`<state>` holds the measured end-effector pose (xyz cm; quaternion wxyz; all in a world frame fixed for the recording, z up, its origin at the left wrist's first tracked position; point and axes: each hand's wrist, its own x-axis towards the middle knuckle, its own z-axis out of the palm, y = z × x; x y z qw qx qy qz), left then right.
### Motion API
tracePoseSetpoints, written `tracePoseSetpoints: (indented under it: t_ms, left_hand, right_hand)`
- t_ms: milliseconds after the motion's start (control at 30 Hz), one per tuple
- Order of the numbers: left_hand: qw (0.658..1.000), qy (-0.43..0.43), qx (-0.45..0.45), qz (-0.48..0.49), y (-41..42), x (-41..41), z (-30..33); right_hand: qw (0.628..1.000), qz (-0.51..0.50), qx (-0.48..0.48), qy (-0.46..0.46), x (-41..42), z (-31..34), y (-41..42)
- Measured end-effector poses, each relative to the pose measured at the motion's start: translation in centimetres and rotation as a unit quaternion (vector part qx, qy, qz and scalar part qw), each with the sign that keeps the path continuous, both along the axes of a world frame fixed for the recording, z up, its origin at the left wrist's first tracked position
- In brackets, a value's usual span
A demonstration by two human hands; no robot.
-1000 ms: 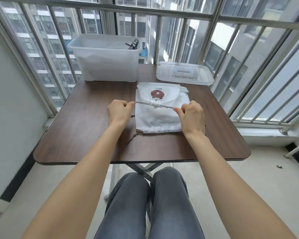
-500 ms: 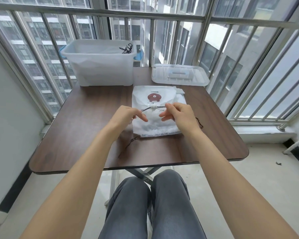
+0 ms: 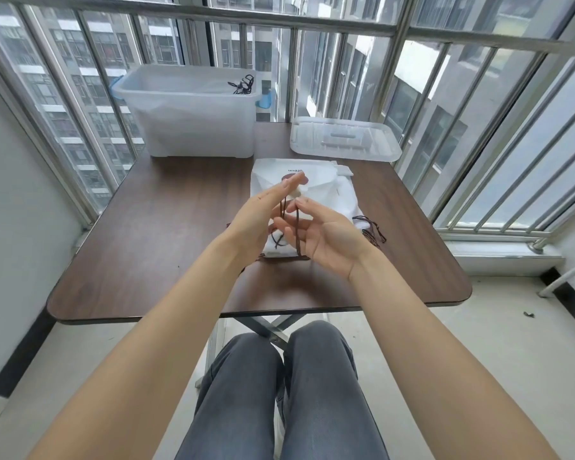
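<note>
Dark brown cord [image 3: 298, 239], thin, with a small white bead [image 3: 295, 193] at its upper end; sits at frame centre, raised above the desk, its strands hanging down between the two palms. Left hand [image 3: 259, 217]: fingers straight and together, seen edge-on, fingertips level with the bead, flat side turned to the cord; grips nothing. Right hand [image 3: 327, 239]: palm turned up and inward, fingers loosely spread and relaxed, one strand lying across them; no closed grip. White cloth bag [image 3: 334, 197], with a dark red mark and printed lettering, lies flat on the desk directly behind and below the hands. More brown cords [image 3: 374, 231], in a loose bundle, just right of the bag's lower edge. Desk [image 3: 166, 234]: dark wood top, rounded corners. Clear plastic bin [image 3: 193, 124], upper left of centre, holding a dark tangle of cords [image 3: 243, 84] at its far right. Clear lid [image 3: 344, 139], flat on the desk, right of the bin. Grey-trousered knees [image 3: 279, 376] at lower centre.
</note>
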<state>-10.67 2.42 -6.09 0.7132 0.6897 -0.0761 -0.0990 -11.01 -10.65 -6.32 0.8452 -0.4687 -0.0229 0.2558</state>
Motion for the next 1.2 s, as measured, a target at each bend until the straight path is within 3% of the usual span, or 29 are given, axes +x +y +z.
tracePoseSetpoints:
  t_ms: [67, 133, 167, 233, 300, 367, 733, 1000, 1067, 1200]
  left_hand:
    - [1.000, 0.002, -0.007, 0.006, 0.0, 0.2, -0.2]
    - [1.000, 0.002, 0.009, 0.017, 0.2, 0.2, -0.3]
    - [1.000, -0.001, 0.018, 0.022, 0.3, 0.2, -0.4]
    - [0.999, 0.006, 0.012, 0.038, 0.2, 0.1, -0.3]
    - [0.999, 0.013, 0.006, 0.046, 0.1, 0.1, -0.3]
    - [0.999, 0.014, 0.013, 0.036, -0.1, -0.1, -0.4]
    - [0.999, 0.035, 0.022, 0.003, 0.1, 0.0, -0.1]
    - [0.985, -0.064, 0.100, 0.123, 0.8, 0.0, 0.4]
    - [0.960, -0.107, 0.205, 0.159, 0.9, 0.2, 0.2]
    - [0.864, -0.203, 0.417, 0.194, 2.0, 0.5, -0.2]
  right_hand:
    - [0.999, -0.019, -0.018, -0.029, 0.1, -0.1, 0.1]
    - [0.978, -0.058, -0.150, -0.129, 0.2, 0.0, -0.1]
    - [0.937, -0.078, -0.271, -0.205, 0.2, -0.1, -0.2]
    - [0.793, -0.118, -0.483, -0.351, 0.4, -0.4, -0.6]
    - [0.671, -0.129, -0.570, -0.456, 0.4, -0.8, -0.9]
    - [0.616, -0.121, -0.596, -0.501, 0.5, -0.7, -1.1]
    - [0.610, -0.031, -0.570, -0.550, 3.8, -1.0, -1.8]
    - [0.608, -0.060, -0.589, -0.529, 4.3, -0.9, -1.2]
    - [0.606, -0.067, -0.597, -0.521, 4.4, -1.0, -1.3]
    - [0.602, -0.075, -0.618, -0.499, 4.8, -1.3, -1.5]
